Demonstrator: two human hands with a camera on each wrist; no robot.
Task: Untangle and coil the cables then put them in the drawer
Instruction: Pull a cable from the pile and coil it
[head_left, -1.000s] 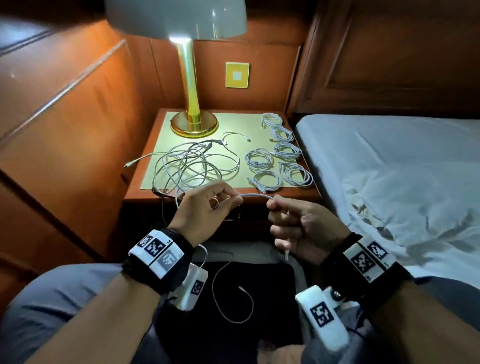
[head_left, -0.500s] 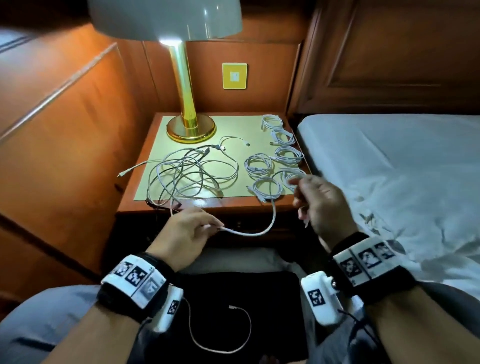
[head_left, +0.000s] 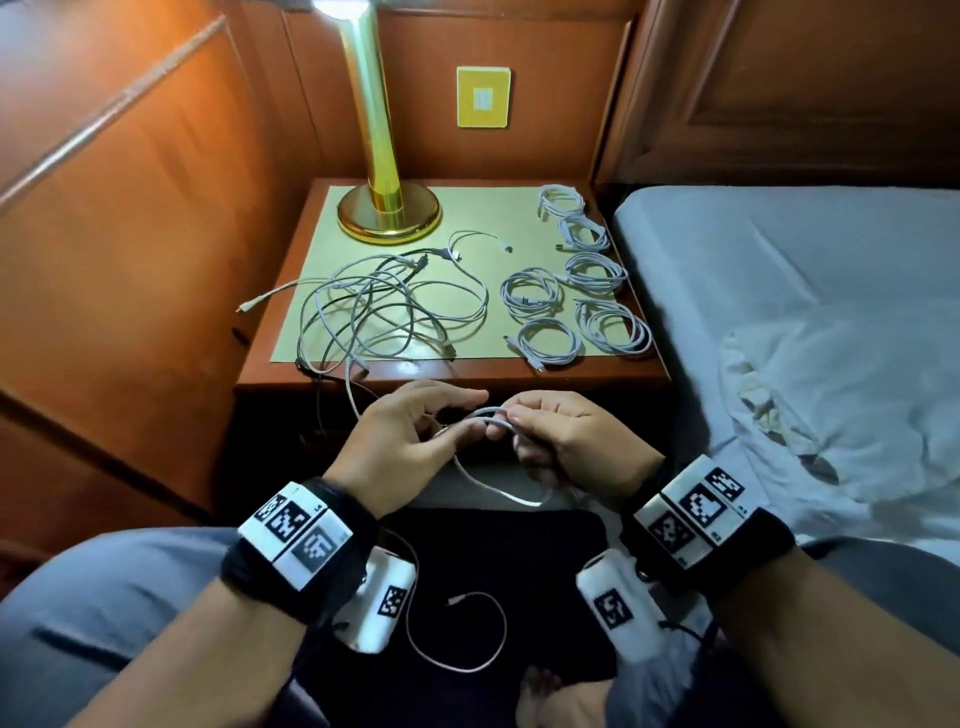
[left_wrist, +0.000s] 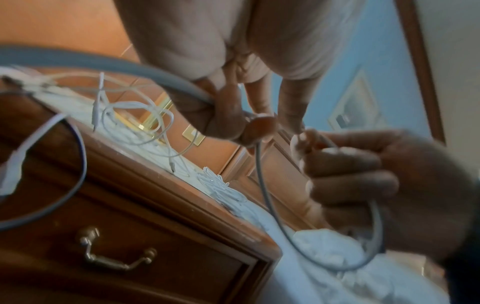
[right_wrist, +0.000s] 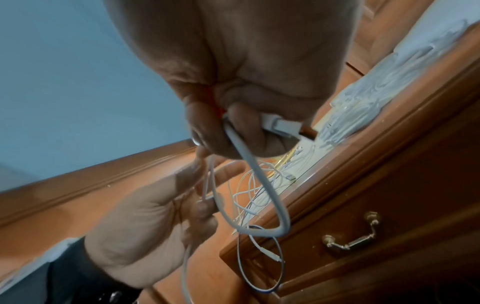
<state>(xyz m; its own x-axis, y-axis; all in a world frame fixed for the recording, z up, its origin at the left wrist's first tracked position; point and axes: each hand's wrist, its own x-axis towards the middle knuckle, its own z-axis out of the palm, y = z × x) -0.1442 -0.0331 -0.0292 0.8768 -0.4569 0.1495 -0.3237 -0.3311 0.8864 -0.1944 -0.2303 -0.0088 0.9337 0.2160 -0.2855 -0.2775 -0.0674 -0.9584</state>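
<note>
A white cable (head_left: 491, 414) runs between both hands in front of the nightstand (head_left: 644, 371). My left hand (head_left: 462, 415) pinches it with thumb and fingertips. My right hand (head_left: 514, 426) grips it with curled fingers, and a loop (head_left: 511, 496) hangs below. In the right wrist view the cable's white plug (right_wrist: 283, 125) lies in the curled fingers. The cable trails up to a loose tangle of cables (head_left: 384, 312) on the nightstand's left half. Several coiled cables (head_left: 571, 296) lie on its right half. The drawer is shut, its brass handle (left_wrist: 114, 257) (right_wrist: 350, 236) below the top.
A brass lamp base (head_left: 388, 215) stands at the nightstand's back left. A bed with white sheets (head_left: 805, 312) borders the right side, and wood panelling (head_left: 130, 234) closes the left. A thin cable (head_left: 467, 644) lies across the dark lap.
My right hand drew back from beside the coiled cables to meet the left hand. The straight span of cable between the hands has become a hanging loop.
</note>
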